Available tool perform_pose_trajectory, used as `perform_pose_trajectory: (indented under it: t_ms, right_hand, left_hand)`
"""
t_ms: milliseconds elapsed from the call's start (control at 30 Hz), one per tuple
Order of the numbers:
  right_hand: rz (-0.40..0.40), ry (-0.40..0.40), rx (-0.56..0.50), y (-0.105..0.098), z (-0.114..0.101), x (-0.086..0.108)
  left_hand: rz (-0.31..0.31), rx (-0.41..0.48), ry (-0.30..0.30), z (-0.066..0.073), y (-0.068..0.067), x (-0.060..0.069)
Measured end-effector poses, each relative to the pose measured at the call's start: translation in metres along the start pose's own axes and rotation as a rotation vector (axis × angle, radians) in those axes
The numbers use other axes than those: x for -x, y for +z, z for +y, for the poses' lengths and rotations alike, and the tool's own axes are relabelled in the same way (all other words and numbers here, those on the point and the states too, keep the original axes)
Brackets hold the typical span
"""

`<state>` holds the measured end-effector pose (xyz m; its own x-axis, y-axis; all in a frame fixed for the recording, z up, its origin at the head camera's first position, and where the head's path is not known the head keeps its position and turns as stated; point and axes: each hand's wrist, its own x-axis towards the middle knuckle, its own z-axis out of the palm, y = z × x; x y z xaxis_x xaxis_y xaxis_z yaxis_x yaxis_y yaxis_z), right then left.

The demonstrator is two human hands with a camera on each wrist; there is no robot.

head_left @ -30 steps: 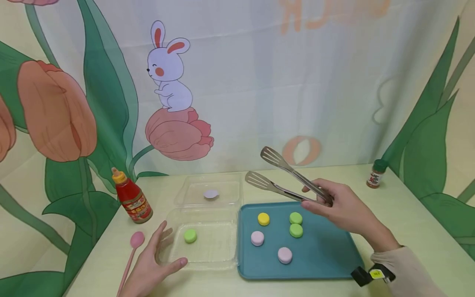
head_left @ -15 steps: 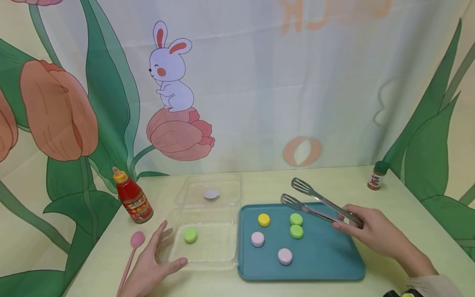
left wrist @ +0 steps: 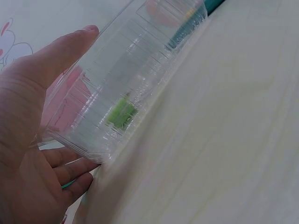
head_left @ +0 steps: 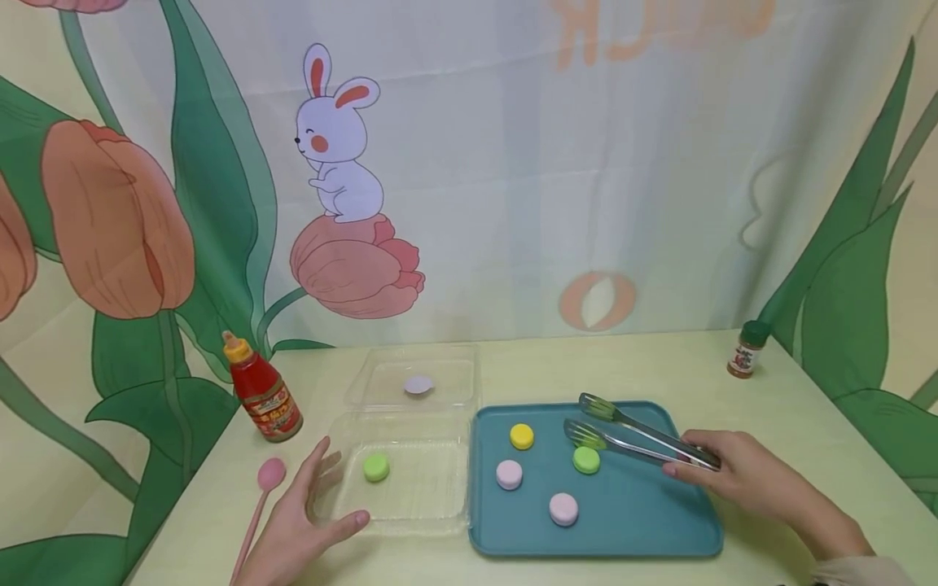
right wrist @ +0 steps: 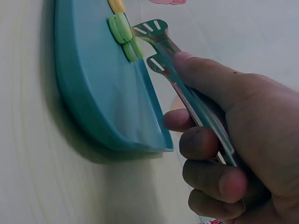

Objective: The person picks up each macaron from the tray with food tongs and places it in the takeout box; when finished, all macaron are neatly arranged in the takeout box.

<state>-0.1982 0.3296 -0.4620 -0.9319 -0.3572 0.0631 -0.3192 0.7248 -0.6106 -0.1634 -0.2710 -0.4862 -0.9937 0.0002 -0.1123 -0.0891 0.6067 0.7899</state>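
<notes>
In the head view my right hand grips metal slotted tongs above the teal tray. The tongs' two ends stand apart around the far green macaron, which they partly cover. A nearer green macaron lies just in front of it, and the right wrist view shows these green macarons close together. My left hand is spread at the left side of a clear plastic container, thumb and fingers about its corner; whether it touches is hard to tell. A green macaron lies inside the container.
A yellow macaron and two pink ones, one a pink macaron near the front, share the tray. The container's lid lies folded back with a white sticker. A sauce bottle, pink spoon and spice jar stand around.
My right hand has moved to the right and down with the tongs, so their ends come from above the tray's back to the far green macaron. The left hand stays put.
</notes>
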Motion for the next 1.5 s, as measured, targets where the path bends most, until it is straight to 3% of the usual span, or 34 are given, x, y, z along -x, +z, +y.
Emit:
perform_pose_trajectory:
  t_ms: [333,533,833,1300,1500]
  right_hand:
    - [-0.039,0.026,0.041,0.0027,0.0041,0.0012]
    - [-0.048,-0.015,0.048,0.0014,0.0049,0.0010]
    - [-0.031,-0.049,0.048,0.0024,0.0061,0.0015]
    - [0.013,-0.030,0.044,-0.0007,0.0078,0.0014]
    - [0.030,-0.069,0.015,-0.0033,-0.0012,-0.0011]
  left_hand:
    - [0.000,-0.004,0.006,-0.0011,-0.0003,0.0012]
    - [0.000,-0.001,0.022,-0.0012,-0.0002,0.0014]
    - [0.000,-0.003,0.021,0.0001,-0.0018,0.0013]
    - [0.005,0.008,0.043,-0.0043,-0.0005,0.0021]
    - [0.004,0.016,0.042,-0.0033,-0.0009,0.0027]
